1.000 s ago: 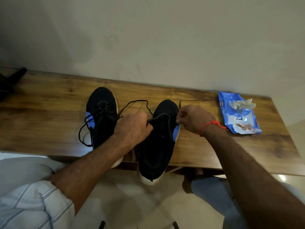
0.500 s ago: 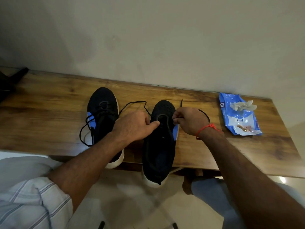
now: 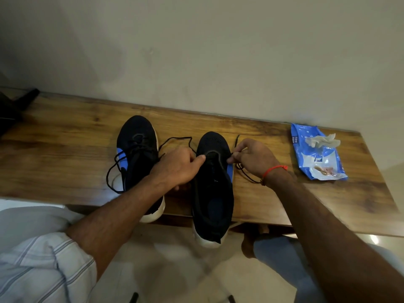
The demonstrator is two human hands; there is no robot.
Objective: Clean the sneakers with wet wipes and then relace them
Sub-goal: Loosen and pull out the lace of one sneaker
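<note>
Two black sneakers with blue patches and white soles stand on the wooden table (image 3: 65, 149), toes toward the wall. The left sneaker (image 3: 136, 145) is laced, its loose lace ends looping off its left side. The right sneaker (image 3: 213, 193) overhangs the table's front edge. A black lace (image 3: 247, 174) runs across its front eyelets. My left hand (image 3: 177, 167) pinches the lace at the shoe's left side, thumb pointing toward the eyelet. My right hand (image 3: 251, 158) pinches the lace end at the shoe's right side, with slack looping under the wrist.
A blue pack of wet wipes (image 3: 317, 156) lies at the table's right end with a crumpled wipe (image 3: 322, 141) on top. A dark object (image 3: 13, 110) sits at the far left. The wall runs right behind the table. My knees are below the front edge.
The right sneaker has settled farther onto the table. My right hand has pulled the lace out to the right, leaving a loop of slack beside the shoe. My left hand stays at the left eyelets.
</note>
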